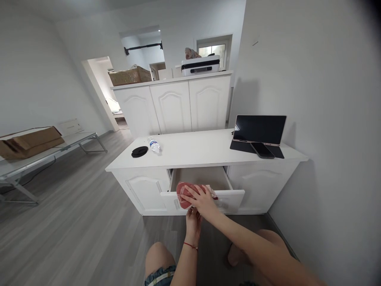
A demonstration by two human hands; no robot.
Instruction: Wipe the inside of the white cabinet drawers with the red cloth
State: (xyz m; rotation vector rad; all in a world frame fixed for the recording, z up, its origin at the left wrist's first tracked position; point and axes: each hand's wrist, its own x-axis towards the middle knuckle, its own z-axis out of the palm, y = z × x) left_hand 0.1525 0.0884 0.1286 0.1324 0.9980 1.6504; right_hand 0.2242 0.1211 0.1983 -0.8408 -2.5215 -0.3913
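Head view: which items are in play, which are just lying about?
In play: reddish bundle; right hand over it; left hand at its lower edge; open drawer.

Lying about: upright screen; phone; plastic bottle; black round item; white case; cardboard boxes.

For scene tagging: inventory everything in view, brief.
Patterned item: 1, red, under right hand
Drawer: 1, white, open, low cabinet
Low cabinet: 1, white, centre
Bottle: 1, clear, cabinet top left
Flat disc: 1, black, beside bottle
Screen: 1, black, cabinet top right
Phone: 1, black, before screen
Tall cabinet: 1, white, behind
Suitcase: 1, white, on tall cabinet
Cardboard boxes: 2, brown, tall cabinet, table
Table: 1, pale, left
Left hand: 1, bare, below item
Right hand: 1, bare, on item
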